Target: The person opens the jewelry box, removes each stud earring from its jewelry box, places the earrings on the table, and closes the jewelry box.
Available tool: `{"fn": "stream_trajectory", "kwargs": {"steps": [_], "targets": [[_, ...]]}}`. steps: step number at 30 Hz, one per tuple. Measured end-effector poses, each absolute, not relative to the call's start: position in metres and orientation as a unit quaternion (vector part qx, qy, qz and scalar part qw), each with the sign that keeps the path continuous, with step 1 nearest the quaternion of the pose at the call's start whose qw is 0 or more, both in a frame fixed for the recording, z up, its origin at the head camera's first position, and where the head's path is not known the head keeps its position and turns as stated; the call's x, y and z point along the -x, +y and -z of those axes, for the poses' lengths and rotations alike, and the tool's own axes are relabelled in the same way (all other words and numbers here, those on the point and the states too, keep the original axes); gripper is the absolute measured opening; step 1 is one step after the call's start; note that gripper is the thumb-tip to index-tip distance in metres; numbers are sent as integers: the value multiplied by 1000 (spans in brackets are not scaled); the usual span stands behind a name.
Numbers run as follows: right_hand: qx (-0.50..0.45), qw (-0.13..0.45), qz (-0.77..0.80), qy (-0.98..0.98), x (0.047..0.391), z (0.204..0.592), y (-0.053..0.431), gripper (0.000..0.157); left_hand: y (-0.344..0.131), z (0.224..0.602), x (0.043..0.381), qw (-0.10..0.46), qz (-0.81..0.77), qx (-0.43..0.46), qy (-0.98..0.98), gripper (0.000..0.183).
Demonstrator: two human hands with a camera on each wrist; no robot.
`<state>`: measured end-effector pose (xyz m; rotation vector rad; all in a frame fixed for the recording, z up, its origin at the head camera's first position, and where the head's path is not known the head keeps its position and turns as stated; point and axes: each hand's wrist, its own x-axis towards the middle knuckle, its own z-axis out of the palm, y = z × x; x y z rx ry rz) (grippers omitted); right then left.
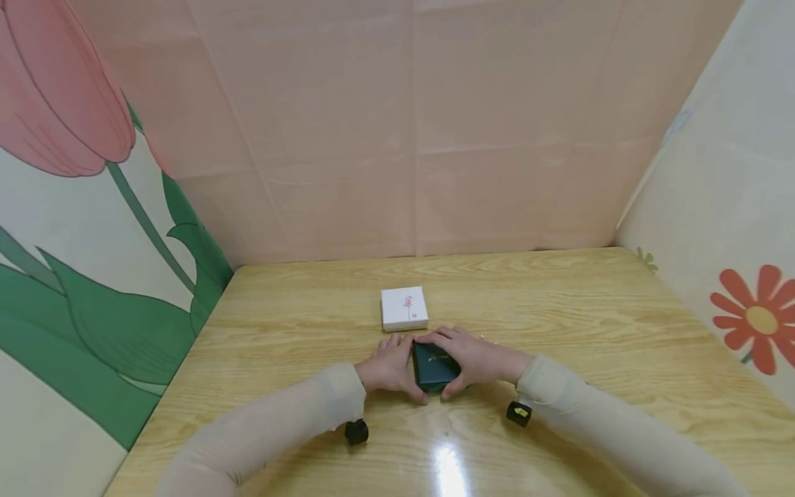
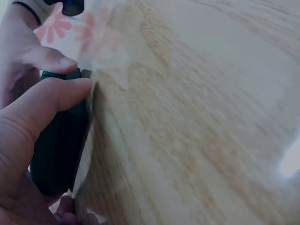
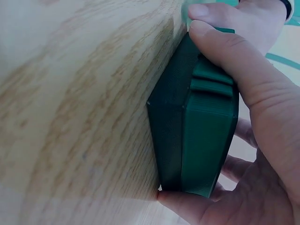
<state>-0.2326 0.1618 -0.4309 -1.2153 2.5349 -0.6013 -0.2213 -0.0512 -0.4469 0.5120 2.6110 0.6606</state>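
Note:
A small dark green box (image 1: 435, 366) with gold lettering on its lid lies on the wooden table, between both hands. My left hand (image 1: 388, 367) grips its left side, thumb toward the front and fingers toward the far edge. From the right, my right hand (image 1: 478, 359) holds it, thumb at the near edge and fingers spread along the far side and top. In the right wrist view the green box (image 3: 206, 117) shows a darker lower part under a brighter green ribbed upper part. The two thumbs sit close to each other at its front.
Just behind the green box stands a white square box (image 1: 404, 308) with pink writing. The wooden table (image 1: 298, 304) meets a pink cloth backdrop (image 1: 373, 138) at the rear. Flower-patterned panels flank it, and a black wrist camera (image 1: 357, 432) hangs under the left sleeve.

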Motion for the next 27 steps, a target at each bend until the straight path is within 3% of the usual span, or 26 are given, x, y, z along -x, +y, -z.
{"fn": "stream_trajectory", "kwargs": {"steps": [27], "targets": [[407, 133, 214, 878, 230, 429, 173, 95, -51, 447, 223, 207, -263, -171, 927, 104]]}}
